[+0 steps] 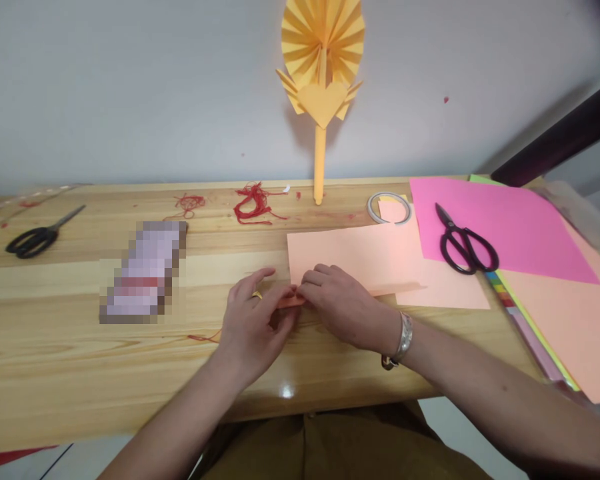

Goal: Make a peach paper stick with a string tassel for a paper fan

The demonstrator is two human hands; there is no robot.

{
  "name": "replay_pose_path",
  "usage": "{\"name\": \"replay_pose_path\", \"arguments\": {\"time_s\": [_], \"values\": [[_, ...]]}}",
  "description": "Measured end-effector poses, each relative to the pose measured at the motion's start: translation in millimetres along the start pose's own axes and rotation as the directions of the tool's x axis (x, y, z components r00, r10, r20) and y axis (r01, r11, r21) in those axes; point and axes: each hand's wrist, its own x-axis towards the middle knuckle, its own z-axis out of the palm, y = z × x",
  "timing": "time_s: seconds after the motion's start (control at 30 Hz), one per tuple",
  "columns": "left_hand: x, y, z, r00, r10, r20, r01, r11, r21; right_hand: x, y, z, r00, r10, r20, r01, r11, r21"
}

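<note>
A sheet of peach paper (345, 257) lies on the table before me, its near edge turned up into a narrow strip. My left hand (257, 317) pinches the left end of that strip between thumb and fingers; a ring sits on one finger. Against it, my right hand (337, 307) is closed on the same strip, fingers bent and pressing from above. The fingertips of both hands nearly touch, and part of the fold is hidden beneath them. Another piece of peach paper (445, 287) lies flat to the right, partly under the sheet.
A yellow folded-paper fan (323, 100) stands against the wall. Black scissors (465, 243) rest on pink paper (520, 230), beside a tape roll (371, 208). Red thread (253, 207), a blurred phone-like rectangle (145, 273) and other scissors (43, 237) lie on the left.
</note>
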Motion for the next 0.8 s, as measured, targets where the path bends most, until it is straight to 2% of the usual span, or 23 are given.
{"name": "replay_pose_path", "arguments": {"time_s": [0.17, 0.3, 0.43, 0.57, 0.63, 0.8], "values": [[1, -2, 1.2, 0.999, 0.046, 0.009, -0.046, 0.999, -0.012, 0, 1, 2, 1.0, 0.009, -0.015, -0.009, 1.0, 0.008], [0, -5, 3.6, 0.998, 0.056, -0.024, -0.057, 0.998, -0.017, 0, 2, 3, 1.0, 0.027, -0.01, -0.027, 0.999, 0.032], [0, -5, 4.5, 0.997, 0.066, -0.031, -0.066, 0.998, 0.001, -5, 9, -3, 0.999, 0.035, -0.005, -0.035, 0.997, 0.064], [0, -5, 3.8, 0.995, 0.089, -0.039, -0.088, 0.996, 0.022, -13, 24, -13, 0.989, 0.136, -0.062, -0.138, 0.99, -0.024], [0, -4, 3.6, 0.994, 0.096, -0.043, -0.095, 0.995, 0.029, -16, 31, -17, 0.983, 0.173, -0.056, -0.177, 0.982, -0.066], [1, -4, 3.3, 0.995, 0.099, -0.035, -0.097, 0.994, 0.047, -17, 33, -19, 0.984, 0.177, -0.008, -0.177, 0.982, -0.072]]}}
